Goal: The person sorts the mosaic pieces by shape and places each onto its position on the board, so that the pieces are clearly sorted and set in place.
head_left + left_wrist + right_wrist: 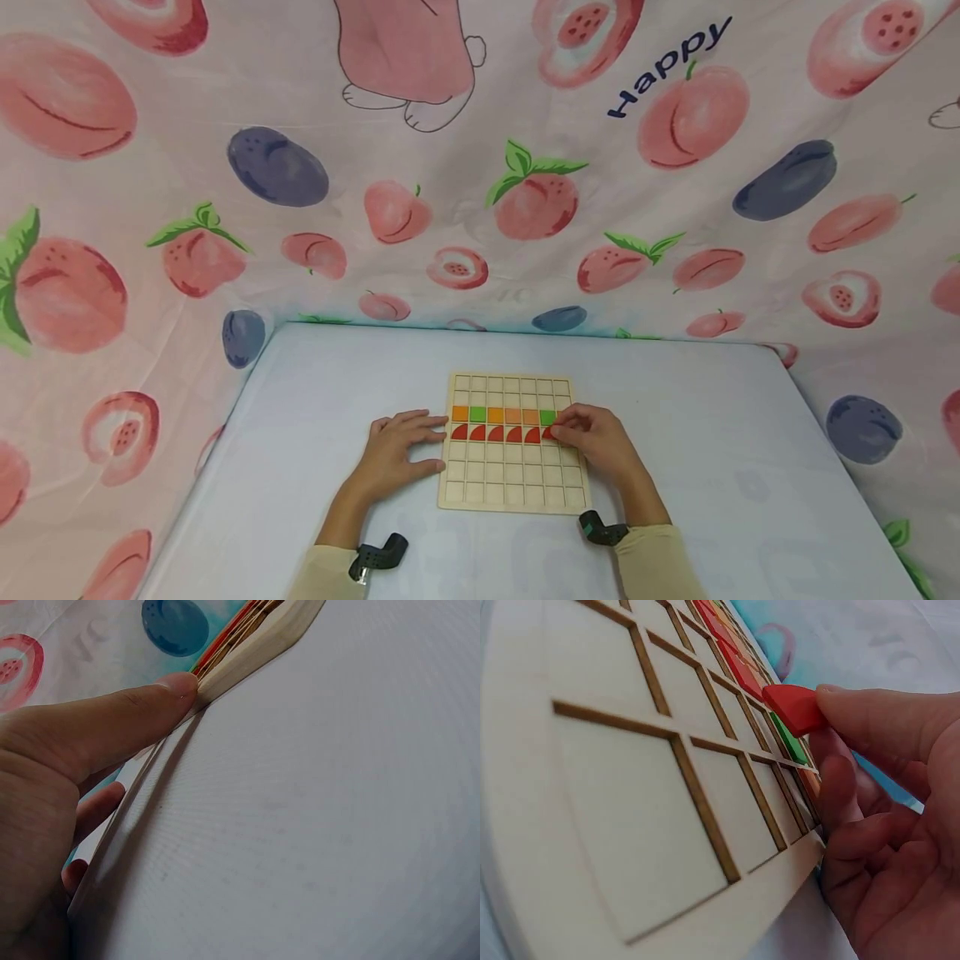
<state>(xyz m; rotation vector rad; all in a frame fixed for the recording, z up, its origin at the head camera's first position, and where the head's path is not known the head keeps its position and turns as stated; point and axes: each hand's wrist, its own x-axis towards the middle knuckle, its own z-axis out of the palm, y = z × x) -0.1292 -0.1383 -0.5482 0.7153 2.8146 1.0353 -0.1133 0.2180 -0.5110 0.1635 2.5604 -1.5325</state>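
A wooden grid board [510, 493] lies flat on the table. One row holds orange and green squares [477, 414]; the row nearer me holds red quarter-circle pieces [496, 433]. Between thumb and fingertips, my right hand [600, 437] pinches a red quarter-circle piece [793, 709], tilted just above the board near a green square [787, 739]. Behind that square an orange piece [808, 782] shows partly, hidden by the hand in the head view. My left hand [397, 454] rests along the board's left edge, fingers spread, thumb tip [180, 684] against the wooden side.
The white table [337, 358] extends around the board. A fruit-printed cloth [465, 208] hangs behind the table and down both sides. A dark wrist device [378, 557] sits on the left wrist, another [602, 529] on the right.
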